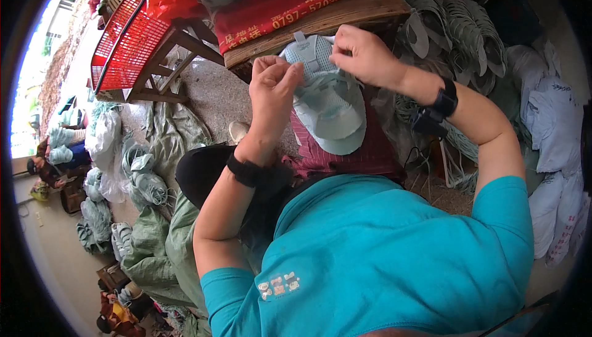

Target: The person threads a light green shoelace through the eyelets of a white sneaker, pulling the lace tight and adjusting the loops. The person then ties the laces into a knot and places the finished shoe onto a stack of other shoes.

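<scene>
Both hands worked a pale green shoe upper over the lap.

I saw my left hand (273, 84) pinching the shoe upper (327, 99) at its left edge, my right hand (364, 56) closed, seemingly on its top edge, below the wooden bench (345, 19).

Hemmed in: wooden bench (345, 19) edge just ahead, stacked pale-green shoe uppers (459, 32) crowding right, red basket (126, 38) left. Open, probably, over bare floor (213, 93) between basket and bench.

Red plastic basket (126, 38) on a wooden stand (161, 65), stacked pale green shoe uppers (459, 28) beside white sacks (555, 127)
</scene>
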The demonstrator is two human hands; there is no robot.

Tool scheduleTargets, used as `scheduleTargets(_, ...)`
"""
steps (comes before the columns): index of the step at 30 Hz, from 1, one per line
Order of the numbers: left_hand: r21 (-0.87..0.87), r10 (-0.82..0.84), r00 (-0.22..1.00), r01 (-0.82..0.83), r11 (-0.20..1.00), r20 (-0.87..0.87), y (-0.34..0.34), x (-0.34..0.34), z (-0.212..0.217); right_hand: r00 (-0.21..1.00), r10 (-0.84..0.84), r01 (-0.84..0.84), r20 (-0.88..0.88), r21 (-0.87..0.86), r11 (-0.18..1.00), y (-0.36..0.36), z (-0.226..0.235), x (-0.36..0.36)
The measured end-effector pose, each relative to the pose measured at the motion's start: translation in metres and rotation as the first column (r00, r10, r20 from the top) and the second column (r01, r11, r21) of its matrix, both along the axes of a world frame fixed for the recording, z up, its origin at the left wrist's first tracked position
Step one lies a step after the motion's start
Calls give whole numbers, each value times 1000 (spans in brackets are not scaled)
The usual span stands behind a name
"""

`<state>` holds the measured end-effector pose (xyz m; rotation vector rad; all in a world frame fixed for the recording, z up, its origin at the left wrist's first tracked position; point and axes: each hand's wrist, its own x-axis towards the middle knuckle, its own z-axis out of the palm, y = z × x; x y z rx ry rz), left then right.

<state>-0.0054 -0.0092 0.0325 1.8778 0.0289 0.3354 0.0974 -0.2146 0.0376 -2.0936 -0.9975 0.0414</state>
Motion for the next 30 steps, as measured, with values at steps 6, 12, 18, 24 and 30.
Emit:
scheduleTargets(6,-421,-369,924,377,825,104,-3,-14,86,930,337,-332,-150,59,941,12,57,-46)
scheduleTargets(12,-310,-3,998,-16,951,-60,17,-3,46,923,84,5,376,-230,973,15,37,-21)
scheduleTargets(18,87,60,998,-58,994,-23,1,-13,7,792,149,85,593,-348,934,21,35,-22)
scheduleTargets(24,324,69,998,-68,944,9,-8,-16,2,966,60,-7,252,-208,978,23,24,-19)
scheduleTargets(30,376,88,996,-76,923,-13,-9,-17,5,997,72,-75,-27,-139,987,17,22,-3)
